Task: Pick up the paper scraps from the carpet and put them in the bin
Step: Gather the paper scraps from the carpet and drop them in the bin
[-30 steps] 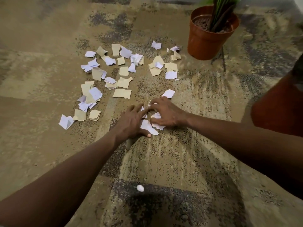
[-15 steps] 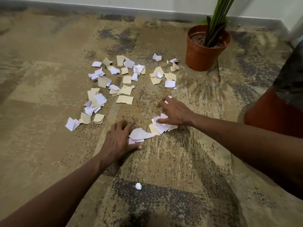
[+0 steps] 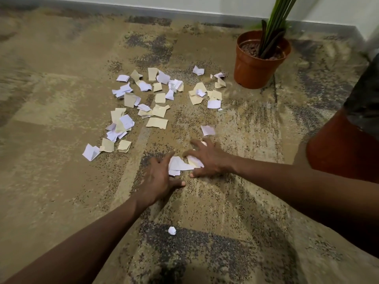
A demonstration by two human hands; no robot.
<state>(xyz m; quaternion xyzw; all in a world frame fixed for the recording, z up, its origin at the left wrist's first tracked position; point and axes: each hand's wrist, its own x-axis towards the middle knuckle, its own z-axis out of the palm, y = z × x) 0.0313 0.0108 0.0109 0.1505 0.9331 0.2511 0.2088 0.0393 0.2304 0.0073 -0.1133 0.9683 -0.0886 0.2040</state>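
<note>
Both grips work as a scoop: left hand (image 3: 158, 179) and right hand (image 3: 207, 158), fingers spread, press a small pile of paper scraps (image 3: 182, 163) together on the carpet (image 3: 61, 181). Beyond them, most scraps (image 3: 143, 103) lie scattered; a crumpled bit (image 3: 171, 230) sits nearer.

2 bare forearms, no sleeves, watch or rings visible.

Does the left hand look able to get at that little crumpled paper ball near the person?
Probably yes: the crumpled paper ball lies alone on bare carpet, beside the forearm, behind the left hand.
</note>
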